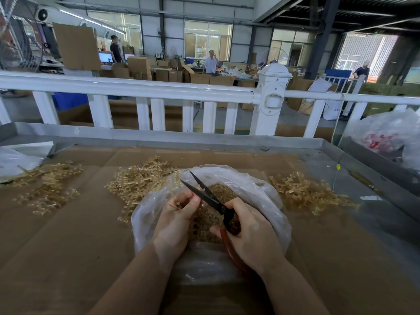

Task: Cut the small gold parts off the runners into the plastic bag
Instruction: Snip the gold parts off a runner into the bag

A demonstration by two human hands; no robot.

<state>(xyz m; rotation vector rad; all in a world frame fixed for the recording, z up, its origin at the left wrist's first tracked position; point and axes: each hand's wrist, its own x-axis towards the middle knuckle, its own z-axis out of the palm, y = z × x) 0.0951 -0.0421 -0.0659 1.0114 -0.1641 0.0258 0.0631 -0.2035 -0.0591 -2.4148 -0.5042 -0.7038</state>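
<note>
A clear plastic bag lies open on the cardboard in front of me, with several small gold parts heaped inside. My left hand pinches a gold runner over the bag's left rim. My right hand grips black scissors by their reddish-brown handles. The blades stand open, pointing up and left, just beyond my left fingertips.
Piles of gold runners lie on the cardboard: one at the left, one behind the bag, one at the right. A white railing runs along the table's far side. Another plastic bag sits at the far right.
</note>
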